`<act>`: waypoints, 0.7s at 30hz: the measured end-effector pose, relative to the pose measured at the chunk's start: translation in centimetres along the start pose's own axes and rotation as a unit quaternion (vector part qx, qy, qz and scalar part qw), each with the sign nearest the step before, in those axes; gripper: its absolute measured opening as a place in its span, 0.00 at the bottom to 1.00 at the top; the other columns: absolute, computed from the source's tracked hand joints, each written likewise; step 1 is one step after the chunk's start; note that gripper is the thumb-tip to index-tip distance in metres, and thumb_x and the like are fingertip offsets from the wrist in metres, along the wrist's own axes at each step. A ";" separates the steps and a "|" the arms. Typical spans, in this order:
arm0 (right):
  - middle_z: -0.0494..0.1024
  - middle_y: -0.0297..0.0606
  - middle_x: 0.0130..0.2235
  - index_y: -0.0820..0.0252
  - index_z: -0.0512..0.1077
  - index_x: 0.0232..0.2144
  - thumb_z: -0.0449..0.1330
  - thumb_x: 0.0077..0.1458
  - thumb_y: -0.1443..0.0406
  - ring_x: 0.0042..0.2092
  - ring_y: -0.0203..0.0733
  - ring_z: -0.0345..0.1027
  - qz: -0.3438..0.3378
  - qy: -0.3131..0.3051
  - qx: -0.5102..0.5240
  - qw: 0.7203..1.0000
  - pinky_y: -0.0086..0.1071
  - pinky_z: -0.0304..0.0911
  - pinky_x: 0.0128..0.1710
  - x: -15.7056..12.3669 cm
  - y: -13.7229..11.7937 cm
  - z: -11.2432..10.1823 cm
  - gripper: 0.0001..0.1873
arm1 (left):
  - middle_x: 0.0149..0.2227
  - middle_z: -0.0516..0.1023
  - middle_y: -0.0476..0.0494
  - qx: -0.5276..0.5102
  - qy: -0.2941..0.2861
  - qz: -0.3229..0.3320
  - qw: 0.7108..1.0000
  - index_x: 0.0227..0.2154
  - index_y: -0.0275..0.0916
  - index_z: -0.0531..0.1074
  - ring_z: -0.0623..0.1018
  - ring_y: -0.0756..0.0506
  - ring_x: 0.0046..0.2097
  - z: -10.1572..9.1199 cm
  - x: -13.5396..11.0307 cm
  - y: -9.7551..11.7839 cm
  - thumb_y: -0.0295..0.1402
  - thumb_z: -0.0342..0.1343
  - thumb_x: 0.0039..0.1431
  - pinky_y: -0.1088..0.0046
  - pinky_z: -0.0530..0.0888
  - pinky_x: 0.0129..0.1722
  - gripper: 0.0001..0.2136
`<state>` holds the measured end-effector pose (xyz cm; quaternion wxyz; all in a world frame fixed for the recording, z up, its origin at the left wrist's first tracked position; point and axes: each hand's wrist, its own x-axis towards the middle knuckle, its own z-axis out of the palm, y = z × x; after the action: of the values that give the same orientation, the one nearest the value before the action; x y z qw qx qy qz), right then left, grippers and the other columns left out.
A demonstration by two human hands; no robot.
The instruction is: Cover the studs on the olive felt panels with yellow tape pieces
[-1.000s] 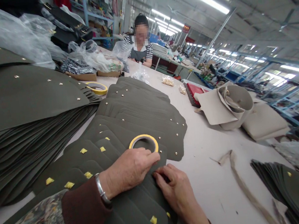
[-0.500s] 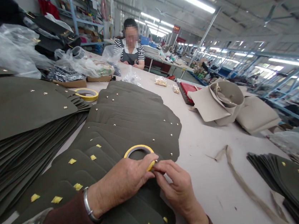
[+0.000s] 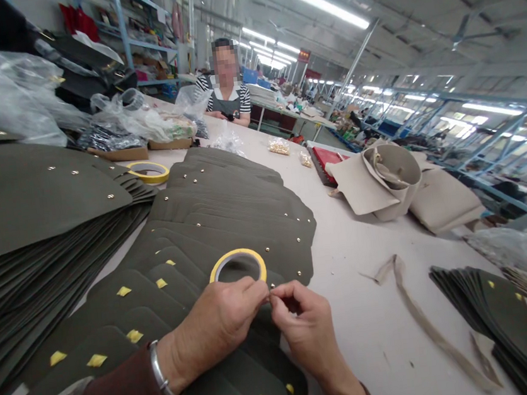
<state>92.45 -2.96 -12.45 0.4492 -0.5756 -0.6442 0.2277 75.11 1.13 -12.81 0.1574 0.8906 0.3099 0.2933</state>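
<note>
My left hand (image 3: 221,326) grips the near rim of a yellow tape roll (image 3: 237,264) that stands on a fanned row of dark olive leather panels (image 3: 226,208). My right hand (image 3: 305,332) meets it at the roll's right side, thumb and forefinger pinched together at the tape's edge; what they pinch is too small to make out. Several near panels carry small yellow tape squares (image 3: 123,291). Small brass studs dot the farther panels.
A tall stack of olive panels (image 3: 31,211) fills the left. A second tape roll (image 3: 149,171) lies behind it. Beige bag pieces (image 3: 385,183), a beige strip (image 3: 419,313) and another dark stack (image 3: 510,315) lie to the right. A co-worker (image 3: 226,91) sits at the far end.
My right hand lifted off the panel and came up to the tape roll, closing into a pinch against my left hand's fingertips. My left hand stayed on the roll.
</note>
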 end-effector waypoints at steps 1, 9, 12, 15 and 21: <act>0.75 0.32 0.21 0.59 0.74 0.26 0.58 0.52 0.66 0.22 0.35 0.68 0.056 -0.009 0.049 0.997 0.27 0.64 0.24 0.1 -0.2 0.1 0.06 | 0.28 0.72 0.48 0.007 0.009 0.009 1.000 0.33 0.38 0.68 0.75 0.48 0.29 0.1 0.0 0.0 0.25 0.42 0.67 0.75 0.69 0.28 0.11; 0.73 0.30 0.18 0.62 0.73 0.24 0.65 0.46 0.60 0.19 0.34 0.68 0.220 -0.011 0.211 0.952 0.27 0.65 0.21 1.3 0.8 0.1 0.10 | 0.28 0.71 0.49 0.007 0.067 0.053 0.996 0.33 0.39 0.68 0.72 0.50 0.28 0.5 -0.3 0.5 0.25 0.42 0.68 0.75 0.68 0.28 0.11; 0.73 0.30 0.18 0.64 0.74 0.26 0.69 0.41 0.56 0.18 0.33 0.67 0.285 -0.015 0.226 0.931 0.27 0.66 0.20 2.0 2.5 -0.7 0.16 | 0.30 0.72 0.48 0.035 0.043 0.016 0.998 0.34 0.39 0.67 0.73 0.49 0.31 0.7 -0.2 0.4 0.26 0.43 0.69 0.75 0.69 0.31 0.10; 0.74 0.31 0.19 0.66 0.76 0.29 0.69 0.41 0.54 0.17 0.30 0.65 0.305 -0.054 0.203 0.929 0.25 0.64 0.18 2.5 3.3 -1.2 0.20 | 0.31 0.74 0.48 0.115 -0.009 -0.047 0.992 0.34 0.40 0.67 0.74 0.46 0.34 0.8 0.0 -0.2 0.27 0.47 0.68 0.72 0.69 0.31 0.07; 0.72 0.29 0.19 0.64 0.77 0.27 0.64 0.47 0.55 0.16 0.30 0.63 0.255 -0.058 0.073 0.962 0.24 0.59 0.15 2.3 2.9 -0.5 0.15 | 0.34 0.73 0.47 0.161 -0.076 -0.087 0.980 0.36 0.41 0.67 0.73 0.44 0.37 0.9 0.2 -0.3 0.24 0.51 0.65 0.71 0.70 0.32 0.05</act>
<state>94.55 -0.19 -13.83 0.3792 -0.6722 -0.4826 0.4140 75.67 1.41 -13.55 0.0598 0.8937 0.4162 0.1563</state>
